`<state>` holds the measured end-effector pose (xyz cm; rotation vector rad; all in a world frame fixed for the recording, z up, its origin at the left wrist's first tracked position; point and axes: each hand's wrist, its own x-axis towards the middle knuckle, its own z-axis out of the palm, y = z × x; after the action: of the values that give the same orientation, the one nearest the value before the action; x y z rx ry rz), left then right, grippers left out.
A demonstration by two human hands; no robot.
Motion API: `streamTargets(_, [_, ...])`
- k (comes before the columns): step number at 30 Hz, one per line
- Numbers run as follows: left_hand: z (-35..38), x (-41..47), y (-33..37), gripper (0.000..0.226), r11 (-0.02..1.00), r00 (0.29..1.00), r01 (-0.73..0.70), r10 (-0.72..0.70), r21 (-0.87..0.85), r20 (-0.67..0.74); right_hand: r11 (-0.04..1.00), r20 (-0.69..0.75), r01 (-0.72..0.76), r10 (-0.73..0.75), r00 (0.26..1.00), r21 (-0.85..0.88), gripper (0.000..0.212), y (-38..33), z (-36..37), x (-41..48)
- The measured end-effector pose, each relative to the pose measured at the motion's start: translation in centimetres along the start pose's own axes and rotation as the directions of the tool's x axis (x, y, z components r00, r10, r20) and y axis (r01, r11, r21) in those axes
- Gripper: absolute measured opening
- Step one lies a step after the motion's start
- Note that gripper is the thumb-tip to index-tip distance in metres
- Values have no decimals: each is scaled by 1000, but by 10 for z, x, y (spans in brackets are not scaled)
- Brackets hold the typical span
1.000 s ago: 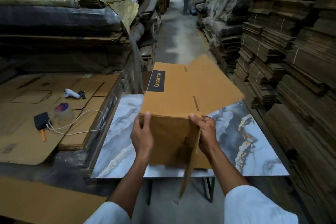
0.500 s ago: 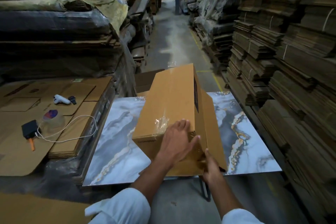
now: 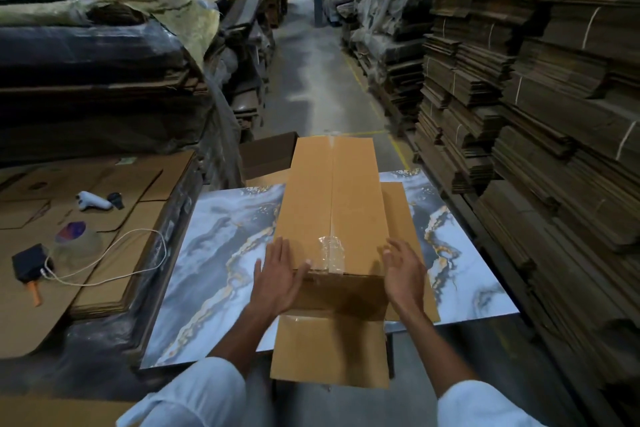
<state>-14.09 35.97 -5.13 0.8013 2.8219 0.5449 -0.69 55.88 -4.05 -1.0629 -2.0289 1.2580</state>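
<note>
**A:** Head view. The cardboard box lies lengthwise at centre frame on the marble-patterned table, its long seam facing up.

**B:** Hands?

**A:** The left hand lies flat on the near left corner, fingers straight and thumb over the top edge, gripping nothing. The right hand is loose, fingers spread at the near right edge. It's blurred, so I can't tell whether it touches.

**B:** So which step is this?

**A:** Looks like settling the box down. One end seems closed, with crinkled clear tape across the seam. At lower centre a flap hangs open over the table edge.

**B:** Then that near end needs folding shut and taping.

**A:** Likely, and the tape roll sits well apart at the left of the frame, so that means a reach.

**B:** Materials?

**A:** Matte tan corrugated board with crisp edges, on a glossy grey-and-gold tabletop. Stacks of flattened cardboard fill the right of the frame.
</note>
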Motion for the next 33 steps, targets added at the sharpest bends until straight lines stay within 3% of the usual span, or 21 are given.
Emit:
streamTargets(2, [5,-1,-15,106,996,996,-66,62,55,61,981,200,143,-115,973,-133,35,-4,8,0])
streamTargets(5, [19,-10,-25,107,986,991,-134,132,94,32,896,364,304,-179,914,-323,44,-3,18,-2])
streamTargets(10, [22,-25,-10,108,988,994,-104,107,111,-18,885,422,321,-162,892,-338,58,4,17,11])
streamTargets(16, [31,-65,9,96,985,992,-99,109,144,-62,791,408,476,-318,856,-383,15,-16,21,23])
streamTargets(22, [32,-73,14,84,977,993,-92,103,192,-49,635,494,619,-396,774,-461,19,-27,38,18])
streamTargets(29, [34,-74,13,91,981,995,-94,100,173,-26,610,496,571,-312,811,-550,26,-40,45,23])
streamTargets(33, [34,-74,12,91,979,995,-97,102,178,-19,577,577,601,-255,776,-553,39,-46,47,27])
